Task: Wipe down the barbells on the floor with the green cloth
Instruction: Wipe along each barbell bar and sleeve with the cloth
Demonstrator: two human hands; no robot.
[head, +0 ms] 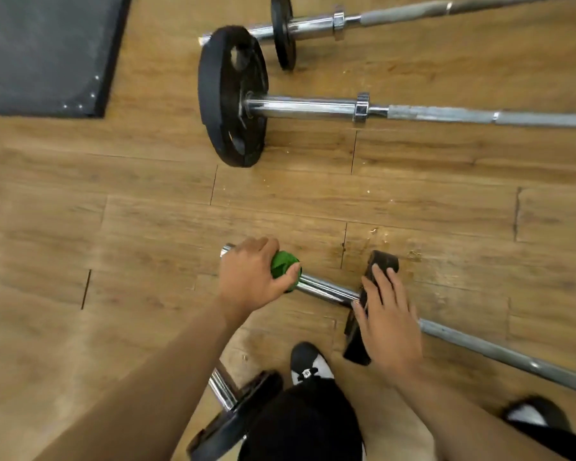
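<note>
- Step in hand, as I judge it: wiping the chrome sleeve [326, 291] of the nearest barbell [499, 352], which runs from the lower middle of the frame out to the lower right edge
- The left hand [250, 276] sits near the outer end of that sleeve, its fingers [263, 245] curled tight round the green cloth [281, 265], which is wrapped about the metal; only a bunch of green shows between thumb and knuckles
- The right hand [388, 324] lies on the small black plate [384, 259] at the inner end of the sleeve, fingers straight and spread, pressing on it and gripping nothing; this looks like steadying the bar against rolling
- Bare chrome shows between the cloth and the plate, so the next move probably calls for sliding the wrapped cloth along the sleeve toward the plate, grip closed, while the other hand holds the bar in place
- Much of the task seems left: a second barbell [446, 114] with a large black plate [226, 94] lies across the upper middle, a third barbell [396, 16] along the top edge, and part of a fourth barbell [222, 389] shows at the bottom by a shoe [308, 362]; none has the cloth on it
- All rest on the wooden floor [113, 211]; a dark mat [40, 51] fills the upper left corner
</note>
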